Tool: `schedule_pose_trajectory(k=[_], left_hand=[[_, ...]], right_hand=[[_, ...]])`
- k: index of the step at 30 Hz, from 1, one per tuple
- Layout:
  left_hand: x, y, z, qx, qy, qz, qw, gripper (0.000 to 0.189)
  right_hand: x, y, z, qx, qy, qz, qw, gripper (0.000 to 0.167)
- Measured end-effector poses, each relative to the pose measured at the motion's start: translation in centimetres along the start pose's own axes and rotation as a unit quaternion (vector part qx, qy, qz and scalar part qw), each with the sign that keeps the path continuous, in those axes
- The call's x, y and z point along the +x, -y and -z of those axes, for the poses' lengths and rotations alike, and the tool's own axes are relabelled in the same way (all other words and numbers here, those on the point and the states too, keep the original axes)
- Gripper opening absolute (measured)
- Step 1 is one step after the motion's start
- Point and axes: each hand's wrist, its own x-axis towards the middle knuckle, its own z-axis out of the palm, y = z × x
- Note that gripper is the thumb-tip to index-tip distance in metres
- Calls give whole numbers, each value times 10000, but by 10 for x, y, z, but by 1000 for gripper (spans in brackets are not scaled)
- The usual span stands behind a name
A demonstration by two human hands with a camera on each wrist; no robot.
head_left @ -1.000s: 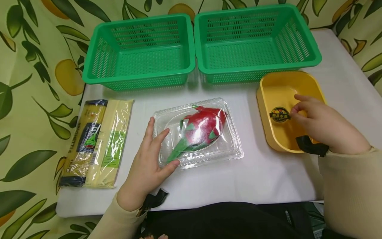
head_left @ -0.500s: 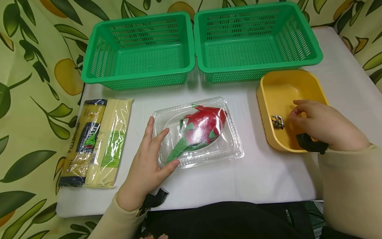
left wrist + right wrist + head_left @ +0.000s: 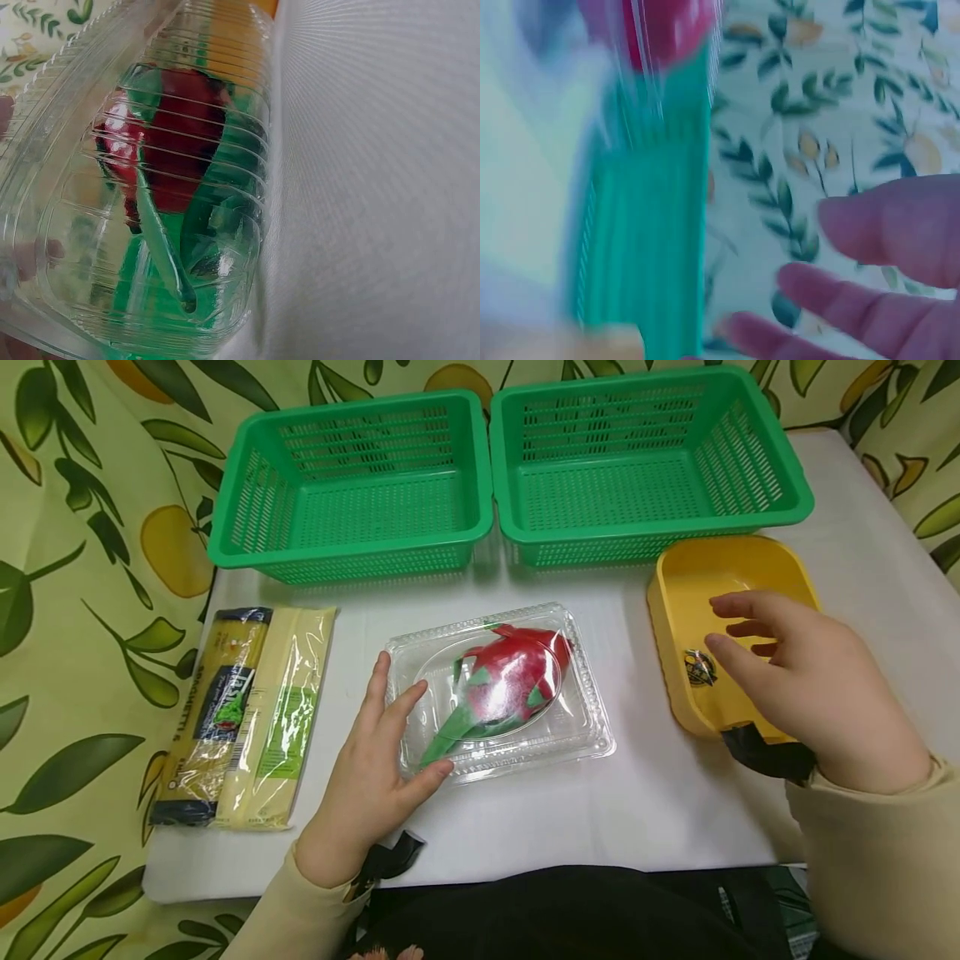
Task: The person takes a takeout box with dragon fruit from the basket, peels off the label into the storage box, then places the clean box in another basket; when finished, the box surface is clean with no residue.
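A clear plastic clamshell box [image 3: 581, 718] lies closed in the middle of the table, with a red and green dragon fruit [image 3: 517, 672] inside. My left hand [image 3: 367, 777] rests at the box's left edge, its fingers spread and the thumb along the near rim. The left wrist view shows the dragon fruit [image 3: 172, 135] through the ribbed wall. Over the yellow bin [image 3: 675, 702], my right hand [image 3: 817, 685] holds nothing, fingers apart. Inside the bin, near its left wall, sits a crumpled dark sticker [image 3: 700, 667]. The right wrist view is blurred but shows the spread fingers [image 3: 885, 225].
Two green baskets [image 3: 345, 552] [image 3: 652, 531] stand side by side along the back. To the left lie two packs of spaghetti [image 3: 213, 718] [image 3: 281, 718]. Leaf-patterned cloth [image 3: 75, 610] surrounds the white table [image 3: 540, 827], whose front edge meets the person's dark clothing.
The sticker, flat and round a second ago, has come to lie crumpled in the bin. My right hand has lifted and its fingers have spread. My left hand has stayed in place.
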Motion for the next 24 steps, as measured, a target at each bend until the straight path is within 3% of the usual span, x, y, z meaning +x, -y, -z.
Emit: schedule_pose_trajectory(k=[3, 7, 10, 13, 19, 24], left_hand=[[0, 0, 0, 7, -4, 0, 10000, 107], [0, 1, -1, 37, -28, -17, 10000, 107], [0, 2, -1, 29, -55, -44, 10000, 106], [0, 2, -1, -23, -80, -56, 9999, 106], [1, 5, -2, -340, -67, 18, 9994, 107], [0, 8, -3, -425, -257, -144, 9987, 104]], right_hand=[[-6, 14, -16, 225, -130, 920, 9954, 48], [-9, 29, -42, 529, -190, 2111, 9758, 54], [-10, 37, -63, 999, 4, 2435, 9647, 62], [-10, 42, -83, 1580, 265, 2375, 9581, 66], [-8, 42, -103, 2462, 533, 1760, 9516, 68], [-8, 42, -111, 3227, 674, 1544, 9314, 65]])
